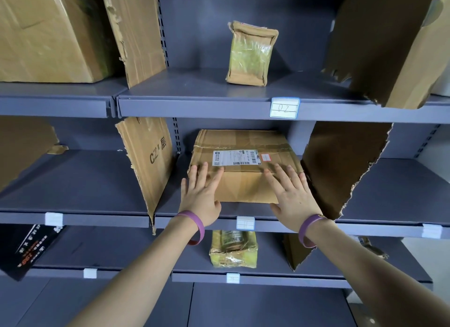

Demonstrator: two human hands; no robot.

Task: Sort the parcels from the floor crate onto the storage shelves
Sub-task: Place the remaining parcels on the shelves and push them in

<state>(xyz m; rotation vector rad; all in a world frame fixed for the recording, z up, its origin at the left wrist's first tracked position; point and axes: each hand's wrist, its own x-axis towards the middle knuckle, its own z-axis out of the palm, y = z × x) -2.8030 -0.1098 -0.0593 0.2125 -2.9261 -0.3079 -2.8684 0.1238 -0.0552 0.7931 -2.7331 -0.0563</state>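
Head view. Left hand (202, 200) and right hand (292, 197) laid flat, fingers spread, against near top edge of taped cardboard parcel (243, 141), seated on middle shelf (267, 225) between torn left divider (148, 161) and right divider (341, 166). Likely light yet crushable at creased walls, slick on tape; best taken by opposite sides, near bottom corners.

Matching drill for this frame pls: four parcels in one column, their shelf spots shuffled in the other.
1 labelled box
2 small upright parcel
3 yellow-taped parcel
4 black box

A lowest shelf, left bay
B shelf with 02 tag
C lowest shelf, middle bay
D middle shelf, left hand and right hand touching it

Pairs: 1-D, 2-B, 3-C, 4-A.
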